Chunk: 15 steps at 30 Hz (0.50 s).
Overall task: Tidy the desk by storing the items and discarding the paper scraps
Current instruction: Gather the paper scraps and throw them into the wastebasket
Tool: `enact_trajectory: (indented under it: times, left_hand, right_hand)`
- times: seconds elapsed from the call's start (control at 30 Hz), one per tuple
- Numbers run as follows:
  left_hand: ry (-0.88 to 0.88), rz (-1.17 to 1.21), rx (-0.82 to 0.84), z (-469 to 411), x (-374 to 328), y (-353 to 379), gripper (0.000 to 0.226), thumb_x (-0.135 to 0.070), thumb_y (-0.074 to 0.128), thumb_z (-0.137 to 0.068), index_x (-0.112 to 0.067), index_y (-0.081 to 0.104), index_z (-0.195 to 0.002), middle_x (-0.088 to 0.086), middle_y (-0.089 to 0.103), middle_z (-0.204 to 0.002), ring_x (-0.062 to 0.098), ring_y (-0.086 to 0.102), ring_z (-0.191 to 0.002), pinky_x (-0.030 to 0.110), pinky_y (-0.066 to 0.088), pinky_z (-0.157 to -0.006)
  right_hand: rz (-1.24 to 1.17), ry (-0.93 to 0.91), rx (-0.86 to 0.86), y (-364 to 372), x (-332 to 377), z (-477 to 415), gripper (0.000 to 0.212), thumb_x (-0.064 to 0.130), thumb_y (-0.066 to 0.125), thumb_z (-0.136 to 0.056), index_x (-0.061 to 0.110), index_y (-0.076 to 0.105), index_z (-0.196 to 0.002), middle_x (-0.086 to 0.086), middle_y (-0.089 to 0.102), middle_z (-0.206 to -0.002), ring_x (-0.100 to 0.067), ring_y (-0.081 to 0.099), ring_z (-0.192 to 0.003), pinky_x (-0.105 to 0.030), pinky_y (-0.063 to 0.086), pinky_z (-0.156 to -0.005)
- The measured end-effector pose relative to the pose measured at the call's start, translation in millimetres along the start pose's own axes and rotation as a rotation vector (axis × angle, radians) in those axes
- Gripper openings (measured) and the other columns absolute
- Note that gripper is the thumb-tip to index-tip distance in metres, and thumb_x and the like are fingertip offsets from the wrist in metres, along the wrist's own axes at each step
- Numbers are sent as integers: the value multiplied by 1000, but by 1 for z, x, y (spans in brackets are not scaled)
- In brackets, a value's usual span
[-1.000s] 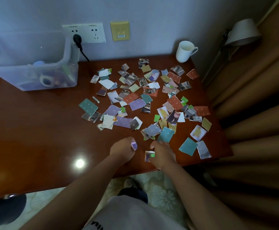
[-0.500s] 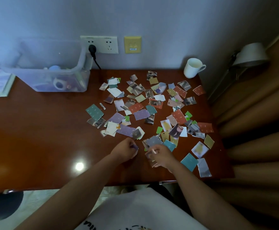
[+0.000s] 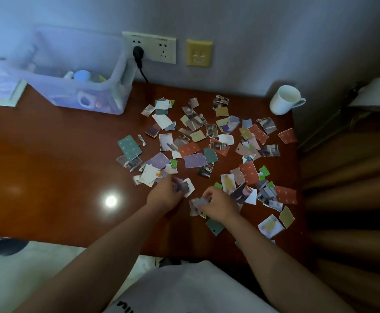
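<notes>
Scattered over the right half of the desk (image 3: 49, 177), torn paper scraps (image 3: 193, 160); near the front edge, left hand (image 3: 165, 195) curled round a small bunch, right hand (image 3: 218, 205) pinching more, likely gathering for discarding; at back corners, clear storage box (image 3: 78, 86) and white mug (image 3: 285, 99).

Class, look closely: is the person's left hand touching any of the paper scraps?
Touching. The head view shows the left hand with its fingers curled round a few paper scraps, with no gap between them.

Your left hand (image 3: 164, 196) and right hand (image 3: 218, 207) now sit farther from the surface (image 3: 49, 166) edge, gripping more paper scraps (image 3: 182, 187).
</notes>
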<state>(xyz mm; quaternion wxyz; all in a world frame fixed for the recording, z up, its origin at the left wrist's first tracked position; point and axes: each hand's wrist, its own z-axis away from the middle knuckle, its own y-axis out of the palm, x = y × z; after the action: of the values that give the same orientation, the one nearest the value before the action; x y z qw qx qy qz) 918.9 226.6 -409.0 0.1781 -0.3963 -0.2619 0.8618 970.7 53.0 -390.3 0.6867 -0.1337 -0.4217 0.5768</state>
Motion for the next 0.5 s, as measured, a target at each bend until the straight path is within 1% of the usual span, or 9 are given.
enact_trajectory:
  times: [0.07, 0.1, 0.13, 0.17, 0.23, 0.3, 0.4, 0.5]
  left_hand:
    - [30, -118, -17, -6, 1, 0, 44, -31, 65, -87, -24, 47, -127, 3, 50, -126, 23, 58, -107, 40, 54, -86]
    - [50, -176, -23, -10, 1, 1, 47, -32, 66, -87, -28, 46, -129, 3, 45, -130, 24, 56, -109, 41, 53, -87]
    - [64, -218, -30, -13, 2, 2, 50, -34, 66, -86, -30, 44, -131, 3, 41, -133, 25, 56, -111, 42, 53, -88]
    - [68, -242, -32, -16, 2, 4, 53, -35, 67, -85, -32, 43, -133, 3, 39, -133, 26, 55, -111, 41, 53, -88]
    - [76, -268, -24, -22, 0, 6, 58, -36, 69, -84, -33, 42, -135, 3, 39, -131, 25, 54, -111, 39, 53, -88]
    - [86, -286, -8, -27, 0, 7, 60, -37, 72, -81, -33, 44, -134, 3, 39, -128, 23, 53, -111, 38, 54, -89]
    - [99, -313, -30, -32, 0, 9, 55, -37, 76, -76, -30, 48, -123, 3, 38, -126, 24, 52, -109, 40, 54, -87]
    - [90, -352, -53, -34, -2, 12, 49, -36, 77, -75, -26, 50, -115, 4, 37, -125, 24, 52, -106, 40, 55, -84]
  right_hand:
    - [198, -133, 34, -2, -3, -6, 45, 33, 71, -82, 34, 52, -123, 5, 50, -121, -18, 58, -103, -30, 47, -71]
    - [256, -177, 51, -2, -3, -10, 52, 31, 71, -82, 34, 48, -129, 3, 44, -125, -20, 57, -105, -31, 49, -73]
    - [302, -218, 60, -2, -3, -14, 56, 30, 72, -82, 34, 46, -131, 3, 39, -127, -21, 57, -106, -33, 52, -76]
    - [343, -261, 68, -1, -2, -18, 55, 28, 73, -81, 33, 47, -129, 2, 37, -126, -21, 57, -104, -35, 54, -80]
    - [393, -321, 84, 1, -1, -24, 47, 25, 75, -79, 30, 52, -119, 3, 35, -122, -20, 56, -101, -39, 55, -82]
    - [421, -354, 94, 0, 1, -29, 40, 25, 76, -77, 28, 54, -110, 3, 37, -119, -19, 52, -104, -41, 53, -83]
    - [506, -424, 105, -6, 8, -35, 33, 23, 73, -79, 23, 56, -107, 0, 46, -117, -21, 45, -112, -37, 46, -83]
    - [544, -462, 123, -10, 13, -37, 26, 16, 68, -81, 23, 55, -103, -3, 52, -108, -24, 51, -103, -35, 43, -77]
